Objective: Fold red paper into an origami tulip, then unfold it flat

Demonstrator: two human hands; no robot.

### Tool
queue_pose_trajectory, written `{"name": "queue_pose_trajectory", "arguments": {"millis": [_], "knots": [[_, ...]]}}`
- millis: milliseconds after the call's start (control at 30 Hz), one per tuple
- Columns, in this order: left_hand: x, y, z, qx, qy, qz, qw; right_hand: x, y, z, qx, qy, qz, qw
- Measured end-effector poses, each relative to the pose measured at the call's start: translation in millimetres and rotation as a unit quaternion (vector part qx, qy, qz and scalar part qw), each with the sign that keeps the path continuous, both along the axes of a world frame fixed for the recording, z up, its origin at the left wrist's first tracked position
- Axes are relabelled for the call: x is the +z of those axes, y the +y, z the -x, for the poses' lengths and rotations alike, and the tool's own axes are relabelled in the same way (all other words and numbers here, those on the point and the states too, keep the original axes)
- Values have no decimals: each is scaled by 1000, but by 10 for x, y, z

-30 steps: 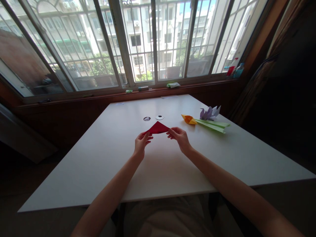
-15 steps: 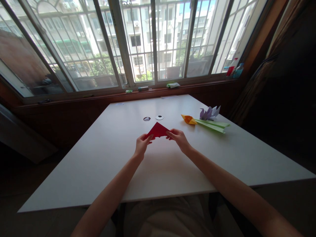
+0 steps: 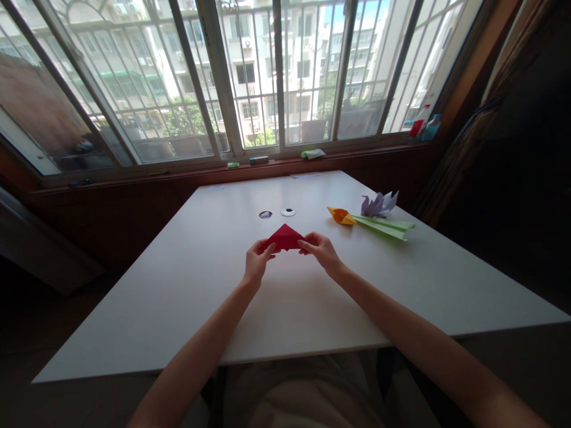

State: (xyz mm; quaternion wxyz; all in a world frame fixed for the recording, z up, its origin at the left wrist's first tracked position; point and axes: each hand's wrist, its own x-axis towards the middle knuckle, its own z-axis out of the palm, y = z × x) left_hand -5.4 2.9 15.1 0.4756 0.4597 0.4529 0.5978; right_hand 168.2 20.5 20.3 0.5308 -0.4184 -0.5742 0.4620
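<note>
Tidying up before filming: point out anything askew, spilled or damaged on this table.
Nothing stands out. Both hands, left and right, pinch a red paper triangle over the white table; an orange-and-green paper flower and a purple origami piece lie intact.

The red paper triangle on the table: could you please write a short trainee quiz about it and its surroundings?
1. True or false: both hands hold the red paper triangle.
2. Which folded piece lies nearest the right hand? A) orange paper piece B) purple paper flower C) green paper stem
3. How many small round discs lie on the white table beyond the triangle?

Key:
1. True; the left hand pinches one corner, the right the other.
2. A
3. Two
</note>
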Motion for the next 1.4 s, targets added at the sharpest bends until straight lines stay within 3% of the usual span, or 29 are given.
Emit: {"name": "queue_pose_trajectory", "arguments": {"millis": [333, 667, 867, 1233, 1400], "knots": [[9, -8, 13, 12, -32, 26, 999, -23, 9, -6, 17, 6, 8, 1000], [7, -25, -45, -53, -15, 52, 997, 2, -22, 12, 52, 48, 11, 997], [-20, 2, -27, -32, -5, 43, 999, 21, -51, 21, 75, 33, 16, 996], [-5, -20, -25, -70, 18, 32, 997, 24, -66, 40, 102, 4, 6, 995], [-11, -7, -30, -58, -15, 13, 998, 20, -53, 48, 120, 3, 0, 993]]}}
